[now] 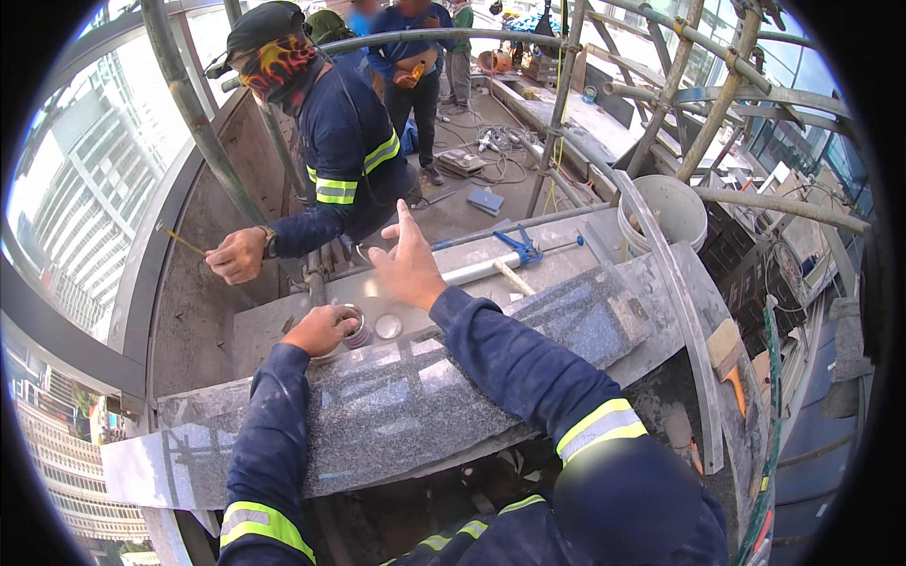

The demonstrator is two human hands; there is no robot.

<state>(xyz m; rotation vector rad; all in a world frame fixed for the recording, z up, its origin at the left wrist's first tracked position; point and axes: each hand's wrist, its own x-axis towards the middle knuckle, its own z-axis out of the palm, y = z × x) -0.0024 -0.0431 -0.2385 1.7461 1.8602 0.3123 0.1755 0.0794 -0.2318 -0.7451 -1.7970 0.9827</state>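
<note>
My left hand [319, 330] grips a small round tin can [356, 325] that rests on a grey stone ledge beside its loose lid [388, 326]. My right hand [408, 265] is raised over the ledge with fingers spread and holds nothing. A speckled granite slab [396, 401] lies in front of me, below both forearms. Just past my right hand lies a blue caulking gun [505, 257] with a white tube. A co-worker in a dark jacket with reflective stripes [344, 156] faces me, a hand [236, 255] holding a thin yellow stick.
Scaffold poles [198, 118] rise at left and right. A white bucket [672, 209] stands at right, a brush [729, 354] lower right. Cables, tools and more people [415, 66] fill the walkway behind. Beyond the curved edge at left is open air with tall buildings.
</note>
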